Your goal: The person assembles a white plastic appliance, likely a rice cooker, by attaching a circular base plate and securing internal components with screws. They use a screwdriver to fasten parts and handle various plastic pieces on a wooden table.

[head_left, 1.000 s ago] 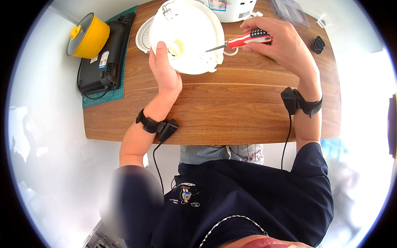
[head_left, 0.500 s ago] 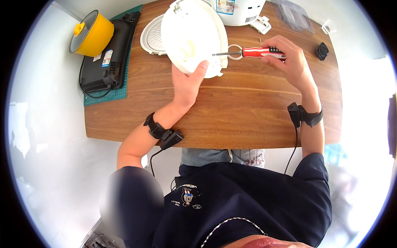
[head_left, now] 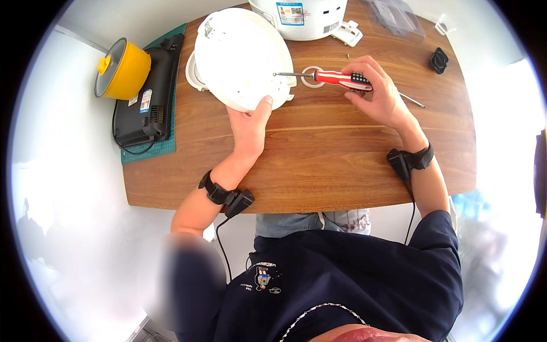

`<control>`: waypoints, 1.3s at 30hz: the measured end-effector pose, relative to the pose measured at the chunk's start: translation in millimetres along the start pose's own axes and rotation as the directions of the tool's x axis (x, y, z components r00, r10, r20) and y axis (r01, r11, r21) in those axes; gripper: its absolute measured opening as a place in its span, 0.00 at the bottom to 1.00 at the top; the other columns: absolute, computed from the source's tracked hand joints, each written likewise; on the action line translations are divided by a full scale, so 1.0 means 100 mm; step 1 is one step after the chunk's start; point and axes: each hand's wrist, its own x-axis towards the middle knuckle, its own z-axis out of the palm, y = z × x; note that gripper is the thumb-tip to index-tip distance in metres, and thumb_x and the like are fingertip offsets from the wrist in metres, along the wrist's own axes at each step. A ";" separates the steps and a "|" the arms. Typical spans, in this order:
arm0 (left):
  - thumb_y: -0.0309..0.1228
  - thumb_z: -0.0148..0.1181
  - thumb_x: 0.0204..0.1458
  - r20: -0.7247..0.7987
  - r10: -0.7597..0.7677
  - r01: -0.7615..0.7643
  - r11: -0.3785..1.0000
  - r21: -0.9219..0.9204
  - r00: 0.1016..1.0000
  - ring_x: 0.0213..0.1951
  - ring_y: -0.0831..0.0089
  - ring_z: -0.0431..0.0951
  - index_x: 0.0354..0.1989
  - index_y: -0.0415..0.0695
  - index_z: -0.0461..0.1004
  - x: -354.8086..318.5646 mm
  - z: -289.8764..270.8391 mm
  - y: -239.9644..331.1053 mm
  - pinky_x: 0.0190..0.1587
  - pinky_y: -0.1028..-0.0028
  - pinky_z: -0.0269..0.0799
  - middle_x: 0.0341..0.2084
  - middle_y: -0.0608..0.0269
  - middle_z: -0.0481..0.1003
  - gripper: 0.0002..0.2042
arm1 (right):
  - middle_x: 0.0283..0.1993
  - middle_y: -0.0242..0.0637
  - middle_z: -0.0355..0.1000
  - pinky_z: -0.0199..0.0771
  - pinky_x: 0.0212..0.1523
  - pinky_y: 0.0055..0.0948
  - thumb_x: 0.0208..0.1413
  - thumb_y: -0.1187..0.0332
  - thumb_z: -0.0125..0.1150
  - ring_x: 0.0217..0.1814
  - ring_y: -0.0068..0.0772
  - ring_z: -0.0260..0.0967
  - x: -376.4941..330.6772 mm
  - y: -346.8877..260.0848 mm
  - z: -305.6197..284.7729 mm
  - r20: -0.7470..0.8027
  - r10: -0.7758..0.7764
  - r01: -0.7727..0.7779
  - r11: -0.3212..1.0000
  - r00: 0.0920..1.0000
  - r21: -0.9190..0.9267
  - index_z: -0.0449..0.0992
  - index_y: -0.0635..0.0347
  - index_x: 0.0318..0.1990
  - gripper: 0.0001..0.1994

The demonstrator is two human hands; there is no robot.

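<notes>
My left hand (head_left: 248, 125) grips the near edge of a white oval plastic lid (head_left: 242, 62), thumb on top and fingers hidden beneath. The lid is held tilted above the table, and its face is washed out by glare. In my right hand (head_left: 376, 94) is a screwdriver (head_left: 342, 80) with a red, white and black handle. Its shaft points left, with the tip over the lid's right part; whether it touches cannot be made out. The far end of a metal shaft sticks out behind my right hand.
Behind the lid stands a white appliance body (head_left: 307, 20). A white ring (head_left: 312, 77) lies under the screwdriver. At left, a yellow pot (head_left: 122, 68) rests on a black appliance (head_left: 145, 108) over a green mat (head_left: 165, 149). A clear plastic tray (head_left: 396, 20) and black part (head_left: 439, 60) lie right.
The whole view has shifted a little. The lid's tilt has changed, bringing more glare onto its face. The screwdriver has turned slightly in my right hand, and the rear shaft end now shows.
</notes>
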 end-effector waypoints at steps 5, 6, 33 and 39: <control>0.12 0.52 0.51 0.064 -0.025 0.022 0.999 0.046 0.998 0.67 0.67 0.65 0.72 0.40 0.52 -0.01 -0.12 -0.06 0.71 0.64 0.59 0.66 0.59 0.62 0.37 | 0.52 0.38 0.67 0.80 0.44 0.34 0.54 0.83 0.66 0.47 0.39 0.74 -0.04 0.13 0.06 -0.031 -0.055 0.055 0.998 0.998 -0.003 0.73 0.58 0.52 0.18; 0.12 0.52 0.50 0.065 -0.024 0.022 0.999 0.036 0.998 0.66 0.68 0.65 0.71 0.40 0.53 -0.01 -0.13 -0.06 0.69 0.65 0.61 0.65 0.59 0.63 0.36 | 0.52 0.38 0.68 0.80 0.44 0.34 0.54 0.84 0.65 0.47 0.40 0.74 -0.04 0.15 0.07 -0.038 -0.079 0.078 0.997 0.996 -0.016 0.74 0.57 0.52 0.19; 0.12 0.48 0.48 0.162 0.066 -0.099 0.973 0.210 0.985 0.49 0.74 0.71 0.60 0.36 0.64 0.01 -0.14 -0.04 0.53 0.73 0.70 0.50 0.61 0.70 0.26 | 0.40 0.35 0.76 0.70 0.20 0.21 0.65 0.63 0.63 0.23 0.20 0.69 -0.10 0.18 0.16 0.239 0.351 -0.420 0.827 0.905 0.374 0.73 0.61 0.57 0.18; 0.12 0.49 0.51 0.180 0.078 -0.101 0.987 0.122 0.981 0.49 0.75 0.73 0.60 0.36 0.65 0.02 -0.11 0.03 0.53 0.72 0.72 0.50 0.61 0.72 0.25 | 0.43 0.38 0.75 0.80 0.36 0.33 0.54 0.71 0.72 0.37 0.48 0.75 -0.13 0.15 0.23 0.081 -0.169 0.185 0.946 0.982 -0.267 0.74 0.56 0.56 0.22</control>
